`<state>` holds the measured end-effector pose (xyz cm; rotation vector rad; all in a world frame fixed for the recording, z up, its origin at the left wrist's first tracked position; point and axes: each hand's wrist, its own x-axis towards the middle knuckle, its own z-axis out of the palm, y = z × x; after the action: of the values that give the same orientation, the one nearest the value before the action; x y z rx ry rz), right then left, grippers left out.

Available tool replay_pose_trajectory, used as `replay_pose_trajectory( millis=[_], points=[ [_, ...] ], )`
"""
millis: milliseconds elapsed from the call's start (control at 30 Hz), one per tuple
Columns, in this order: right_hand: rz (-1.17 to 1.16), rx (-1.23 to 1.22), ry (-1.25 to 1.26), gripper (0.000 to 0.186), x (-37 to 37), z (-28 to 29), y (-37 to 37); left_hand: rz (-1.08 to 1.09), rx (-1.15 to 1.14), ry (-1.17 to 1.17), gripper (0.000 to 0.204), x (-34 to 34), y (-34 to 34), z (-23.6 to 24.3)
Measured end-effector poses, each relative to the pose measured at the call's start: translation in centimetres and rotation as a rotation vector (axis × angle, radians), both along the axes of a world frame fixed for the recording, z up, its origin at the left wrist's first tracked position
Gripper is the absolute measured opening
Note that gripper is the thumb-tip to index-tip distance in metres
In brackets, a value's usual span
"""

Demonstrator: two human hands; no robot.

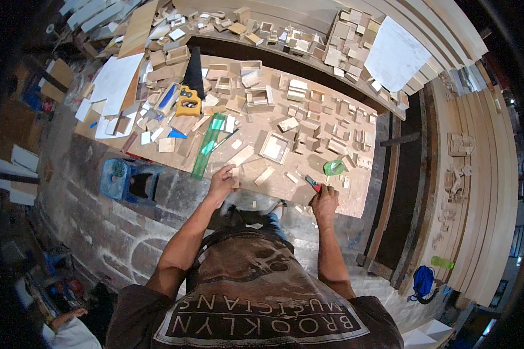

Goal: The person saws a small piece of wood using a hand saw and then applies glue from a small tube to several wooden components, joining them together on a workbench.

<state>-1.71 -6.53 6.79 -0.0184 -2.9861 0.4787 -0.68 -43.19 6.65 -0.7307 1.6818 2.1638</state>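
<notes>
At the table's near edge, my left hand [220,184] is closed around a small flat piece of light wood [234,175]. My right hand [325,201] grips a slim red-and-teal hand tool [313,184] over the near right edge; its exact kind is too small to tell. Just beyond that hand stands a green translucent container [333,168]. Between the hands lie a short wood strip [264,175] and a few offcuts. Past my left hand, a green transparent ruler [206,148] lies lengthwise, with a thin dark stick-like tool [225,140] beside it.
A yellow-handled handsaw [190,100] lies at the far left among wood scraps. Several small open wooden boxes [260,99] cover the table's middle and right. A blue plastic stool [115,177] stands off the left edge. Long boards [471,192] line the right side.
</notes>
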Motion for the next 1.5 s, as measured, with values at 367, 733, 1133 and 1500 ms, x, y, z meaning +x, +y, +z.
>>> replay_pose_trajectory(
  millis=[367, 733, 1133, 1500],
  points=[
    [0.045, -0.059, 0.100, 0.033, -1.8, 1.6, -7.8, -0.002, -0.093, 0.050, 0.046, 0.0, -2.7, 1.1],
    [0.638, -0.388, -0.090, 0.027, -6.5, 1.2, -24.1, 0.172, 0.210, 0.082, 0.048, 3.3, -8.2, 1.3],
    [0.461, -0.578, -0.196, 0.036, -9.4, -3.6, -36.3, 0.246, 0.324, 0.195, 0.058, 5.1, -12.7, 4.1],
    [0.236, -0.979, -0.455, 0.017, -9.2, -0.2, -32.5, 0.259, 0.466, 0.247, 0.064, 3.5, -12.8, 4.5]
  ],
)
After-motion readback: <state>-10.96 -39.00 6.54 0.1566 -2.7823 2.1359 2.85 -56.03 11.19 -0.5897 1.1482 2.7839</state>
